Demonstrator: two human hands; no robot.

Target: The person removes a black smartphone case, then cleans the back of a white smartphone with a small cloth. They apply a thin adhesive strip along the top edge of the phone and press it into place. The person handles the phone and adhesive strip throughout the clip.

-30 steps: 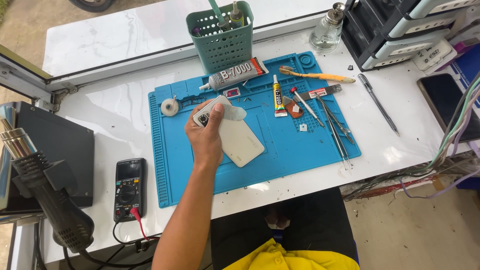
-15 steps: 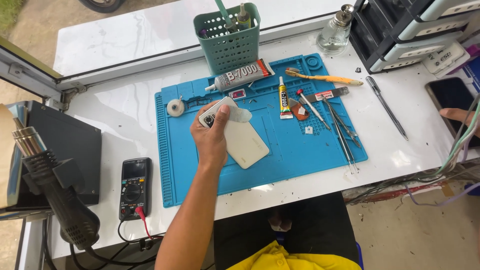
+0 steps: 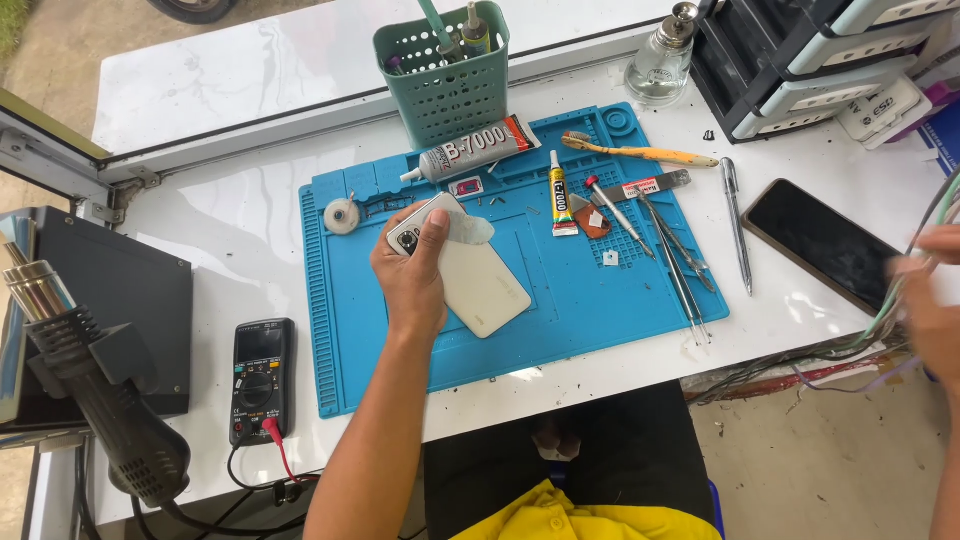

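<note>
The white phone (image 3: pixel 478 285) lies back-up near the middle of the blue work mat (image 3: pixel 380 370), slanted, its camera end pointing toward the mat's far left corner. The left hand (image 3: pixel 410 275) is clamped down on that camera end, thumb pressing a small pale wipe (image 3: pixel 462 228) flat against the back. It looks like a pinning grip, I'd say, so the phone can't skate on the mat.

Out at the bench's right edge the right hand (image 3: pixel 925 300) is a blur beside a bundle of cables (image 3: pixel 915 280); whether it's closed on anything, I can't tell.

Along the mat's far edge the kit is laid in a row, within arm's reach: a big grey glue tube (image 3: pixel 470 155), a small yellow glue tube (image 3: pixel 558 193), a yellow-handled brush (image 3: pixel 640 152), tweezers (image 3: pixel 680 260) fanned toward the right edge. A roll of tape (image 3: pixel 343 215) sits by the far left corner.

Behind the mat stands a green basket (image 3: pixel 445 80) holding upright tools, and a glass bottle (image 3: pixel 660 65) to its right. A dark phone (image 3: pixel 820 243) lies face-up off the mat, right side. On the near left of the bench, a multimeter (image 3: pixel 262 378), and a heat gun (image 3: pixel 105 400) propped at the left edge, nozzle away from the work.
</note>
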